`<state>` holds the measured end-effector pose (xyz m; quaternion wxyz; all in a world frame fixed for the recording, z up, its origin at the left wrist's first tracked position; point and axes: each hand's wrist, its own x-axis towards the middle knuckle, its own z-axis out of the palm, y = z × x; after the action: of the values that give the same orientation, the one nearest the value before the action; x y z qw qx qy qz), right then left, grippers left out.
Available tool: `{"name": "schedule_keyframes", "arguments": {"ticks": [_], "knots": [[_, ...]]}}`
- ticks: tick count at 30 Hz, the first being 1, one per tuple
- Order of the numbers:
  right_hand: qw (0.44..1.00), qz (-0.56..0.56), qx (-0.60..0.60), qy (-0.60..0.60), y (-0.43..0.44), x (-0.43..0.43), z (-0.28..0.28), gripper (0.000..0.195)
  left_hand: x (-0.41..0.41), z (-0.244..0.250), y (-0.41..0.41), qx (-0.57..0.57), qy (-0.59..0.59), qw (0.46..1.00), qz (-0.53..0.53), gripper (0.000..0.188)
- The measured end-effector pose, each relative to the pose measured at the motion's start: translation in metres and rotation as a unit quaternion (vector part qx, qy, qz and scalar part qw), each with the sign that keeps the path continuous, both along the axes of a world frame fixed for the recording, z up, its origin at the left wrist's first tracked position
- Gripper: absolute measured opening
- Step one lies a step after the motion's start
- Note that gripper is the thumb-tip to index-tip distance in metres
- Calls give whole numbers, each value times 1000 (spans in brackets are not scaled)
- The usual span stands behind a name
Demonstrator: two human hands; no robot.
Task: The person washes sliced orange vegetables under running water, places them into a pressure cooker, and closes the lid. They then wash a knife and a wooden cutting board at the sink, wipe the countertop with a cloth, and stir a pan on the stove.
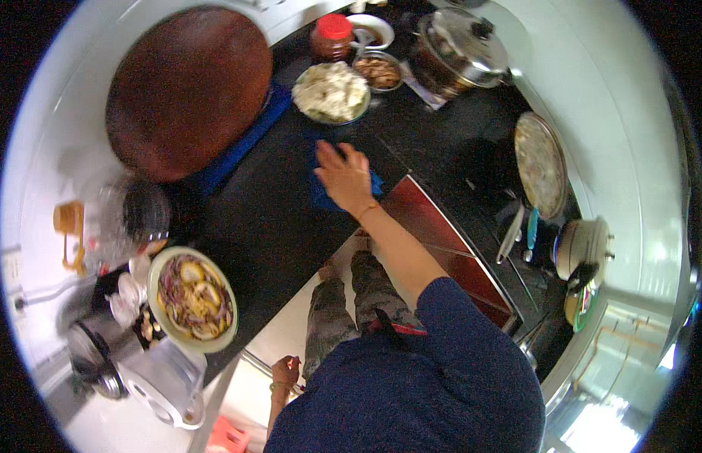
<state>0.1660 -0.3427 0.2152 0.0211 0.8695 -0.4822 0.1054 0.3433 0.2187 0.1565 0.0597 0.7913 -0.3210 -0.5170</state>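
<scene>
My right hand (pixel 345 175) reaches out over the black countertop (pixel 260 198), fingers spread and a little blurred. Under it lies a blue cloth (pixel 324 195), partly covered by the palm; contact looks likely, but a grip does not show. Just beyond the fingertips stands a bowl (pixel 331 93) heaped with a pale, crumbly food. Low at my side, off the counter, hangs my left hand (pixel 286 371) with its fingers curled. Whether anything is in it is too small to tell.
A large round brown board (pixel 189 93) leans at the back left. Around the counter are a bowl of sliced onion and lemon (pixel 193 300), a plastic jug (pixel 130 215), a red-lidded jar (pixel 333 37), a dish of brown pieces (pixel 378 71), a steel pot (pixel 461 48) and a round lid (pixel 540 164).
</scene>
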Motion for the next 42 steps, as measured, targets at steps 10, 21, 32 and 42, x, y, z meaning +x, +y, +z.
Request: {"name": "schedule_keyframes", "arguments": {"ticks": [10,21,32,42], "knots": [[966,-233,18,-110,30,-148,-33,48,29,-27,-24,41,74,995,53,32],[878,-434,-195,47,-124,-252,7,42,52,12,-62,-36,165,984,56,35],[891,-432,-126,53,30,-316,-23,50,120,-19,-60,65,91,989,-98,42],[830,-549,-75,64,267,-467,-16,61,106,-36,-102,-12,99,875,-474,51]]}}
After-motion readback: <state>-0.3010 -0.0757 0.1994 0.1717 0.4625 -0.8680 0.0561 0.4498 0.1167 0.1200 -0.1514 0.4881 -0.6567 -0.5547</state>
